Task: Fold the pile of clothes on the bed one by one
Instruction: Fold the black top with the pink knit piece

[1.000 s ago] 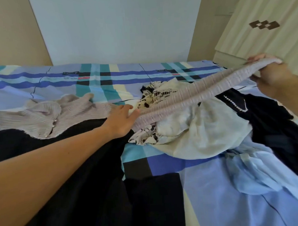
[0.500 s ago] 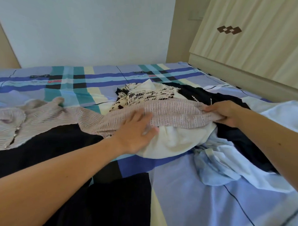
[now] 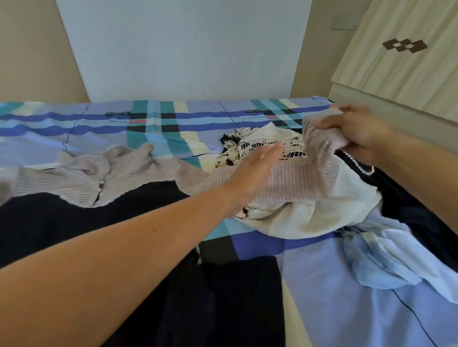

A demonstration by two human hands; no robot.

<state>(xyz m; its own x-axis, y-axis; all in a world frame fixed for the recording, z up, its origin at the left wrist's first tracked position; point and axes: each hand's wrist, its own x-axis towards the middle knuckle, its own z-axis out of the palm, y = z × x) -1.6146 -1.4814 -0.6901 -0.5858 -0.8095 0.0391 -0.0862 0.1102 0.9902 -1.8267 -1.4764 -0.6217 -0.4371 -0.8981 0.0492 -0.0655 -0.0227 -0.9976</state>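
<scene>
**Item:** pinkish-grey ribbed knit cardigan, the piece in hand.

**Location:** the body lies spread flat on the blue, teal and cream plaid bedsheet, at 9 o'clock from the frame centre. Its near edge overlaps a black cloth. One sleeve runs from the body toward 3 o'clock across the unfolded pile, then bends up toward 1 o'clock at its cuff end.

**Left hand**: fingers straight and together, palm down on the sleeve at about mid-length. It presses and grasps nothing.

**Right hand**: fingers and thumb curled round the cuff end, holding it raised above the pile.

**Governing relation:** the sleeve's long axis lies 9-to-3. The cuff sits at 2 o'clock from the left fingertips and the cardigan body at 9 o'clock. The flat left hand probably marks the fold line, so the right hand would carry the cuff back over it toward 9 o'clock.

**Under the sleeve, awaiting folding:**
- cream-white soft garment
- black-and-cream patterned fabric
- black garment with a white bead trim, at 3 o'clock
- crumpled pale blue shirt, at 4 o'clock
</scene>
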